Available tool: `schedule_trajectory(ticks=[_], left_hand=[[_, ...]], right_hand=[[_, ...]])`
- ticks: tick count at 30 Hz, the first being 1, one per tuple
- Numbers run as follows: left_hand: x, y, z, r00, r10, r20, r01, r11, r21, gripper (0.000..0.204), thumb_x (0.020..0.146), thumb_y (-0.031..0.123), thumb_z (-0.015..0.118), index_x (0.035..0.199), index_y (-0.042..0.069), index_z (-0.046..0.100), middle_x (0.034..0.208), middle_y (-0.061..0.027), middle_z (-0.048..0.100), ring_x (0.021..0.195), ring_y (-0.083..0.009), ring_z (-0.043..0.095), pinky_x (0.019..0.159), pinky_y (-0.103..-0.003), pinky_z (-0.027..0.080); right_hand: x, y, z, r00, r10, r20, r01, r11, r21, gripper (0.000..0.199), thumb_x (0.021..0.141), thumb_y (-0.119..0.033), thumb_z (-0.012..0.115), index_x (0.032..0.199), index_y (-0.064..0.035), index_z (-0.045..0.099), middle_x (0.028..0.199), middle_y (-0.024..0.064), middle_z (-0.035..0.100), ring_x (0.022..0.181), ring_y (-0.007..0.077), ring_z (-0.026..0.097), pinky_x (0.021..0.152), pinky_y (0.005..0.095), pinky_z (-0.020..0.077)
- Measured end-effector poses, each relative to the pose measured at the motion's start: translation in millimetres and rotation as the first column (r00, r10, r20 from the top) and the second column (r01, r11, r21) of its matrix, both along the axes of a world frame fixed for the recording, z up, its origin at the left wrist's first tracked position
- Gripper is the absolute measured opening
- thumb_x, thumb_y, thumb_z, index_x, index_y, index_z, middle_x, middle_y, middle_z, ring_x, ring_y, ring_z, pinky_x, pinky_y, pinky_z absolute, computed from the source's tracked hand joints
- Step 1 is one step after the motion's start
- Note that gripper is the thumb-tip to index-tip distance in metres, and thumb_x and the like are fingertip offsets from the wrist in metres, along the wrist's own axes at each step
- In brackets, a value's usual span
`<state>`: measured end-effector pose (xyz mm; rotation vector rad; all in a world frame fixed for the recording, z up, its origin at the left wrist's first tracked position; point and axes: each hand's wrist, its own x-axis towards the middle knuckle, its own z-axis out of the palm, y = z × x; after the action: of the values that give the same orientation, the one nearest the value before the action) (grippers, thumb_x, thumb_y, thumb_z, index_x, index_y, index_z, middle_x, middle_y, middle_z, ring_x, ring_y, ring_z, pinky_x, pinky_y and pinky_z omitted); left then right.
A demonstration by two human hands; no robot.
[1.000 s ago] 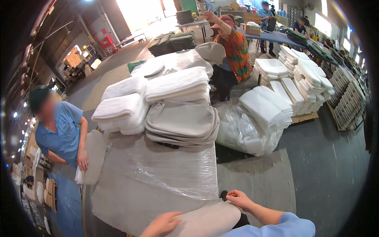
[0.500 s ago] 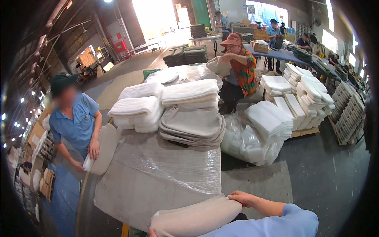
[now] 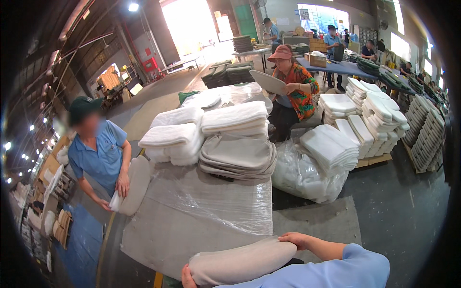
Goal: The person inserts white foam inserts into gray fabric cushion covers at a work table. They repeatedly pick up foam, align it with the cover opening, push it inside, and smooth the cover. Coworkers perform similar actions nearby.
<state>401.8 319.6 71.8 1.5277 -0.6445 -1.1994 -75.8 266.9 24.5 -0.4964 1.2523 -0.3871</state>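
Note:
A long beige fabric cushion (image 3: 242, 263) lies across the near edge of the table, close to my body. My right hand (image 3: 294, 240) grips its right end from above, with the fingers curled over the fabric edge. At the opposite end, my left hand (image 3: 188, 277) presses around the lower left corner; only part of it shows. The far side of the table bears a stack of folded grey covers (image 3: 236, 156). White padding pieces (image 3: 233, 117) are piled behind them, with another pile of white pads (image 3: 174, 132) alongside.
Clear plastic film (image 3: 211, 201) covers part of the table (image 3: 163, 230). On the left, a co-worker (image 3: 101, 153) handles a grey cover (image 3: 134, 187) with white filling. Across the table, another person (image 3: 290, 86) holds a flat pad (image 3: 267, 82). A plastic bag (image 3: 307, 175) stands right of the table.
Across the table, the person's pad has swung from a bunched shape to a flat, raised one. My hands keep hold of the cushion; the whole view has shifted slightly.

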Motion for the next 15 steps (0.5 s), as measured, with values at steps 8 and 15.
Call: schedule_trajectory(ticks=[8,15], left_hand=[[-5,-1,-5,0.998,0.002,-0.066,-0.003,1.000,-0.011,0.059,0.105,0.033,0.063,0.157,0.009,0.050,0.147,-0.0224,0.061,0.132,-0.0346,0.061,0.109,-0.046,0.051],[-15,1,-12,0.992,0.009,-0.129,-0.011,1.000,-0.017,0.060,0.106,0.034,0.061,0.159,0.009,0.048,0.150,-0.0217,0.060,0.134,-0.0339,0.060,0.109,-0.046,0.051]], right_hand=[[-1,-1,-16,1.000,-0.021,-0.006,0.021,1.000,-0.021,0.059,0.107,-0.040,0.066,0.148,0.0007,0.055,0.129,0.0107,0.069,0.108,0.0188,0.070,0.090,0.0388,0.0584],[-12,1,-12,0.995,0.027,-0.096,-0.031,0.999,-0.041,0.064,0.105,-0.042,0.068,0.149,0.0010,0.053,0.131,0.0118,0.069,0.110,0.0205,0.070,0.091,0.0401,0.0586]])
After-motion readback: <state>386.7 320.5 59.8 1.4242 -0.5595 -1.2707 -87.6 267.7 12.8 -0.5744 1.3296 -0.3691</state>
